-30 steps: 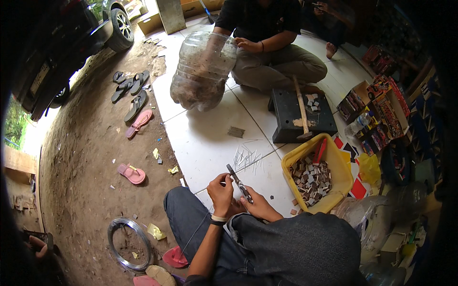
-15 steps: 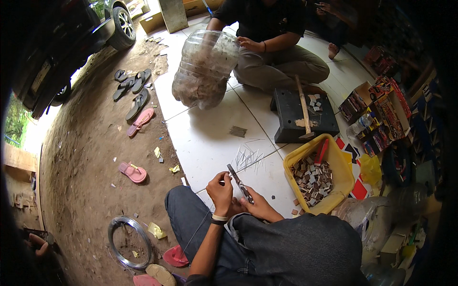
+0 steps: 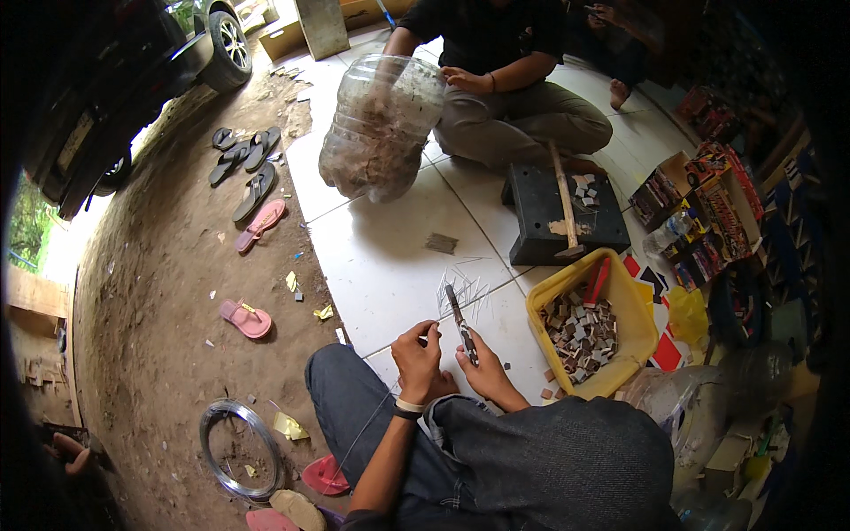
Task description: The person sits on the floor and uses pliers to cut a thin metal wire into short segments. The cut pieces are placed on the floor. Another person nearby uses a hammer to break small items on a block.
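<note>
My right hand (image 3: 489,372) is closed around the handles of a pair of pliers (image 3: 460,320), whose dark jaws point up and away toward the tiles. Just left of it, my left hand (image 3: 416,356) pinches a thin metal wire (image 3: 361,435), which trails back past my wrist and over my knee; its tip is too fine to make out. The plier jaws stand apart from the left fingertips. Beyond both hands, short straight wire pieces (image 3: 478,299) lie scattered on the white tiles, with a neater bundle of wire pieces (image 3: 441,242) farther off.
A wire coil (image 3: 212,451) lies on the dirt at left. At right stands a yellow tub (image 3: 645,341) of small square pieces; behind it, a hammer (image 3: 563,199) rests on a black stool (image 3: 531,232). Across from me a person holds a large clear plastic bottle (image 3: 381,133). Sandals (image 3: 246,319) lie at left.
The pliers have swung right and more upright, away from my left fingertips. My left hand has shifted slightly right, still pinching. The person across has barely moved.
</note>
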`<state>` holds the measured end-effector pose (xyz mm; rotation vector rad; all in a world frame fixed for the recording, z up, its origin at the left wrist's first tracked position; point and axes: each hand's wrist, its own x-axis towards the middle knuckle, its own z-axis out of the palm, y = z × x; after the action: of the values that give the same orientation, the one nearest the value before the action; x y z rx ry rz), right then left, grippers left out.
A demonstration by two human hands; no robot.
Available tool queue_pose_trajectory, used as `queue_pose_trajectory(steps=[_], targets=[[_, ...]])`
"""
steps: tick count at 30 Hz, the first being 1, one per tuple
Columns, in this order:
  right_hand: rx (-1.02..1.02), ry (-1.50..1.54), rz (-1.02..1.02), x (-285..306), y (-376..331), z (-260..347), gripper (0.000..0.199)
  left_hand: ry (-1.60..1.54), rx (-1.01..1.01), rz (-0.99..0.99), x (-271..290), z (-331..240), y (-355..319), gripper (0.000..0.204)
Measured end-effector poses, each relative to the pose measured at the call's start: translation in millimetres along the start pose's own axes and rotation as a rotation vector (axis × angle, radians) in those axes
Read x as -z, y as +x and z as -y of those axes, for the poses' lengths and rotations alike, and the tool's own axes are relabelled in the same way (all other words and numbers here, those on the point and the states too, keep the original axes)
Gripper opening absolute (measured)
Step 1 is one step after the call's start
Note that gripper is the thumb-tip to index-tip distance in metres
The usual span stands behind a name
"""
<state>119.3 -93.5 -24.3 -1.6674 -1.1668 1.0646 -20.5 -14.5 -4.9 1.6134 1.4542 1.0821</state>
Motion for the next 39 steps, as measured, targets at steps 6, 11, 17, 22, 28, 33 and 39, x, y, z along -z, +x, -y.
queue_pose_trajectory(steps=[6,11,17,22,28,33,39], targets=[[0.035,-0.024,0.035,1.8,-2.8,6.3,0.054,-0.015,0.015,0.009,0.4,-1.2,0.8,0.018],[-0.03,-0.075,0.04,1.1,-4.3,9.3,0.042,-0.04,0.029,0.006,-0.7,0.7,0.7,0.018],[-0.025,-0.07,0.0,-6.1,-2.5,-0.3,0.042,-0.068,0.063,0.015,-3.1,1.8,0.0,0.019],[0.031,-0.036,-0.01,-8.0,-3.5,5.0,0.044,-0.077,0.072,0.007,-1.2,0.3,-0.3,0.02],[-0.061,-0.096,0.05,-3.2,-5.3,15.6,0.037,-0.097,0.079,0.011,-0.8,-1.4,0.2,0.02],[-0.083,-0.111,0.03,-6.8,-2.0,5.1,0.033,-0.107,0.079,0.017,-1.8,-0.6,-0.3,0.019],[-0.165,0.06,0.025,-12.9,0.4,-6.9,0.032,-0.114,0.102,0.023,-4.7,3.5,-2.5,0.02]])
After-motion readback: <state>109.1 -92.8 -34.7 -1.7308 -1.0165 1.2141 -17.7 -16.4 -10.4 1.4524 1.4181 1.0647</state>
